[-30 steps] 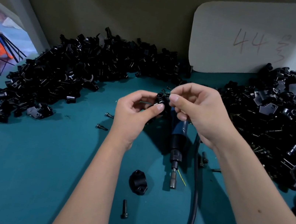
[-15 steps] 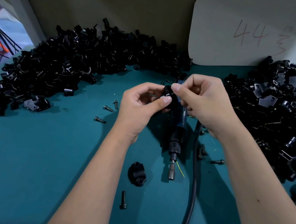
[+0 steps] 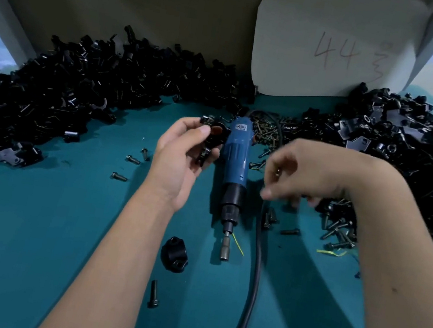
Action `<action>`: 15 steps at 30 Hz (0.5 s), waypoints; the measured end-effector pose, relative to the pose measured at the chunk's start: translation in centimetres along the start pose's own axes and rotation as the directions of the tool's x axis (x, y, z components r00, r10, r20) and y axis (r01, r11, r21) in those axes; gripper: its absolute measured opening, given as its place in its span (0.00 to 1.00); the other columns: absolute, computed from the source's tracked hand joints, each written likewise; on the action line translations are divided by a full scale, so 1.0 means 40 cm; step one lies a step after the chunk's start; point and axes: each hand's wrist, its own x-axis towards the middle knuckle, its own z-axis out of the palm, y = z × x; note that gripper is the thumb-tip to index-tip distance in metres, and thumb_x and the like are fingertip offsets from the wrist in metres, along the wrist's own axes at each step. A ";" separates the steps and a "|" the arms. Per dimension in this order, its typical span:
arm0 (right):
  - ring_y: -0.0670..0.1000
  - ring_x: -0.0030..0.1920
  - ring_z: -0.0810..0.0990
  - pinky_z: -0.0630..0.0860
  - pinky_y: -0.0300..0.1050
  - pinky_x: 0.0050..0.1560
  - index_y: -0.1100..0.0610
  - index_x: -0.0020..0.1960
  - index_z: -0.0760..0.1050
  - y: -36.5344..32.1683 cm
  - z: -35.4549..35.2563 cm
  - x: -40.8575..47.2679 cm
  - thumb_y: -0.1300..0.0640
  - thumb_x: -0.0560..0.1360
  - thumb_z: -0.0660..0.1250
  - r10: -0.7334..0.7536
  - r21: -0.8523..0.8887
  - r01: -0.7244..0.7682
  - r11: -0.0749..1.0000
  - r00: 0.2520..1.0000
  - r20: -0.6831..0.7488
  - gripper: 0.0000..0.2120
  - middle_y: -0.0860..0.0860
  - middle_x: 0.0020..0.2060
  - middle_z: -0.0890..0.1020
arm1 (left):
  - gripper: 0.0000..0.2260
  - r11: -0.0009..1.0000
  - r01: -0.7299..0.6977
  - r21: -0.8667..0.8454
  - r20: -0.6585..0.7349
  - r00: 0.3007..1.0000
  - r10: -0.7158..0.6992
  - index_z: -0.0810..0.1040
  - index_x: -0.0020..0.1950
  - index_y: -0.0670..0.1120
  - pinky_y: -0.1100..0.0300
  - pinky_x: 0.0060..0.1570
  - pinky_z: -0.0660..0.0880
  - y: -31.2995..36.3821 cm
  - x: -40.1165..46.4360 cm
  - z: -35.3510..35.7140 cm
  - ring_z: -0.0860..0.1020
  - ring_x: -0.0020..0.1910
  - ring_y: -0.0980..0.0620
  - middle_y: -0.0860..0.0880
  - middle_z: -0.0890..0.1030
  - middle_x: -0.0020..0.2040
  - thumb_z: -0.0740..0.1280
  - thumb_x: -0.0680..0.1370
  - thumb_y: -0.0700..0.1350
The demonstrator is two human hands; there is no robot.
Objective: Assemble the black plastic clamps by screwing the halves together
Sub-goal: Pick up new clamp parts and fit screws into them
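My left hand (image 3: 179, 158) grips a black plastic clamp (image 3: 212, 135) between thumb and fingers, raised above the teal table beside the blue electric screwdriver (image 3: 234, 166). My right hand (image 3: 301, 174) hangs blurred to the right of the screwdriver, fingers pointing down over loose black screws (image 3: 338, 231); whether it pinches anything is unclear. A single black clamp half (image 3: 174, 253) lies near the screwdriver's tip, and one screw (image 3: 153, 294) lies below it.
Large heaps of black clamp parts lie at the left (image 3: 79, 91) and right (image 3: 409, 154). A few screws (image 3: 130, 160) lie left of my left hand. The screwdriver's black cable (image 3: 256, 269) runs toward me. A white board (image 3: 336, 46) leans at the back.
My right hand has let go of the clamp and swung right and down toward the screws. My left hand keeps the clamp, and the screwdriver is now uncovered.
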 end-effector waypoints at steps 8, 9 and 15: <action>0.53 0.32 0.83 0.78 0.40 0.31 0.57 0.41 0.82 0.046 0.033 -0.043 0.59 0.71 0.81 0.197 -0.068 -0.188 0.980 0.968 0.155 0.09 0.52 0.29 0.83 | 0.04 0.970 0.159 -0.186 -0.122 0.975 -0.183 0.75 0.46 0.41 0.61 0.34 0.76 0.004 0.001 -0.015 0.79 0.43 0.43 0.41 0.83 0.43 0.64 0.80 0.37; 0.52 0.31 0.82 0.78 0.39 0.31 0.57 0.40 0.82 0.049 0.034 -0.045 0.60 0.73 0.80 0.182 -0.068 -0.173 0.982 0.972 0.146 0.07 0.51 0.28 0.82 | 0.03 0.968 0.172 -0.184 -0.123 0.973 -0.197 0.76 0.47 0.41 0.61 0.34 0.76 0.003 0.001 -0.017 0.78 0.45 0.43 0.41 0.82 0.44 0.64 0.80 0.38; 0.49 0.30 0.83 0.79 0.39 0.30 0.58 0.44 0.80 0.040 0.012 -0.045 0.59 0.80 0.72 0.016 0.058 -0.013 0.998 0.998 -0.055 0.06 0.53 0.33 0.85 | 0.04 0.981 0.173 -0.083 -0.116 0.976 -0.182 0.76 0.48 0.41 0.63 0.35 0.76 0.000 0.003 -0.027 0.78 0.44 0.47 0.40 0.81 0.50 0.69 0.78 0.34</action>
